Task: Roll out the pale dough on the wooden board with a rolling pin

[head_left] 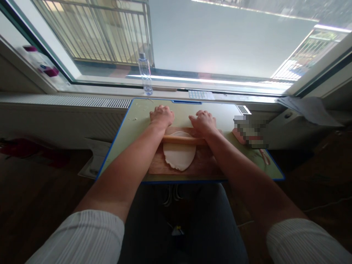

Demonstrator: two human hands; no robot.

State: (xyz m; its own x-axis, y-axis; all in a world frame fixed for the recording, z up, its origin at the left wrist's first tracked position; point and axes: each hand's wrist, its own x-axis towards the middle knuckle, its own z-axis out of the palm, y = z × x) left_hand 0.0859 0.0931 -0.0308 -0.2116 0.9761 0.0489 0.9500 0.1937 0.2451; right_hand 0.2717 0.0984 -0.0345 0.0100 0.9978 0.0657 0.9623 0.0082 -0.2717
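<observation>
A wooden rolling pin (181, 139) lies crosswise over a flat, pale oval sheet of dough (180, 157). Beneath the dough is a wooden board (156, 165). My left hand (162, 115) is palm down just beyond the pin's left end, fingers forward and slightly bent. On the other side my right hand (204, 121) reaches over the pin's right end, thumb and fingers apart. The pin's ends pass under my wrists, and neither hand's fingers wrap round it. Whether my palms touch it is hidden.
The board rests on a pale green, blue-edged table (139, 113) with small crumbs at its left. A blurred-out item (254, 134) lies at the right edge. A clear bottle (145, 75) stands on the windowsill, with a radiator (68, 101) below. Papers (310, 110) lie at right.
</observation>
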